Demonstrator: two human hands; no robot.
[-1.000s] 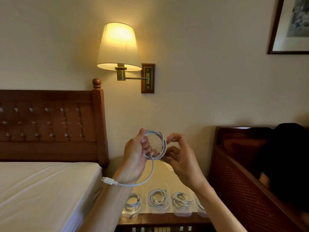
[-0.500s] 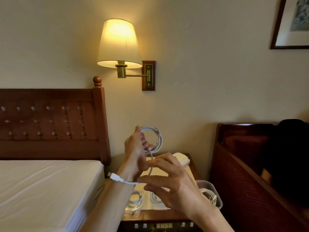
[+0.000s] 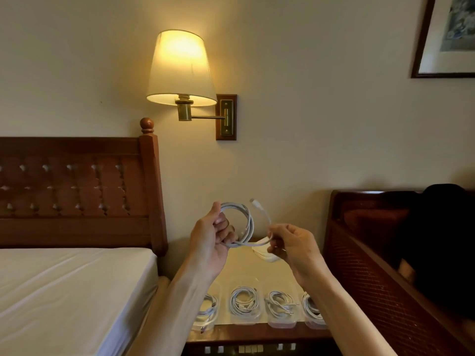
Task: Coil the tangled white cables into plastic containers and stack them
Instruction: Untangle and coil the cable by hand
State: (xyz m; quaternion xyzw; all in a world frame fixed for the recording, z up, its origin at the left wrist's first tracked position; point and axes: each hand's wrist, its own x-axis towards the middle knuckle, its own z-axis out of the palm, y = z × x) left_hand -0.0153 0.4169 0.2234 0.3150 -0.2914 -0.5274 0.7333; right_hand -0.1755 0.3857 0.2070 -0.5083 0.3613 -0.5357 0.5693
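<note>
My left hand [image 3: 212, 236] grips a coil of white cable [image 3: 245, 222] held upright above the nightstand. My right hand [image 3: 291, 244] pinches the cable's loose tail, whose plug end [image 3: 254, 201] sticks up beside the coil. Below on the nightstand [image 3: 257, 337] stands a row of several clear plastic containers [image 3: 244, 303], each with a coiled white cable inside. The leftmost and rightmost containers are partly hidden by my forearms. A white object [image 3: 264, 255] lies behind my right hand.
A bed with a white sheet [image 3: 64, 291] and a wooden headboard [image 3: 77, 191] is at the left. A dark wooden chair [image 3: 372, 253] with a black item on it stands at the right. A lit wall lamp [image 3: 181, 70] hangs above.
The loose tail that hung below my left wrist is now lifted to the right of the coil. My right hand dropped toward the containers, then rose and took hold of the tail.
</note>
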